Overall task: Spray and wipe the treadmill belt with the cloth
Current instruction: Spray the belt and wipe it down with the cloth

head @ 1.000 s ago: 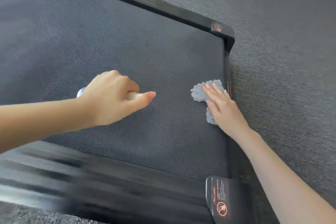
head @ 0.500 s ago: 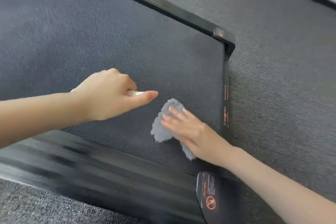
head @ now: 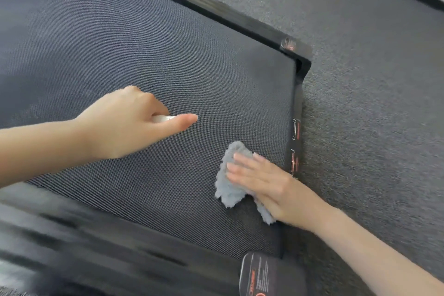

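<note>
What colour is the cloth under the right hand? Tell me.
The cloth is light grey, clearest in the head view.

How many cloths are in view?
1: a grey cloth lies on the treadmill belt near the end rail, under flat fingers of the right hand. The left hand grips a spray bottle.

The dark woven treadmill belt (head: 168,55) carries one grey fluffy cloth (head: 227,187). The cloth lies crumpled on it under the straight fingers of the right hand (head: 262,180), with loose edges spilling out past the fingertips and back beneath the heel of the palm. Just beyond the little-finger side of that hand runs the black end rail (head: 297,113) with orange-printed labels, too blurred to read, and past it the grey carpet (head: 372,127) on which the treadmill stands.
</note>
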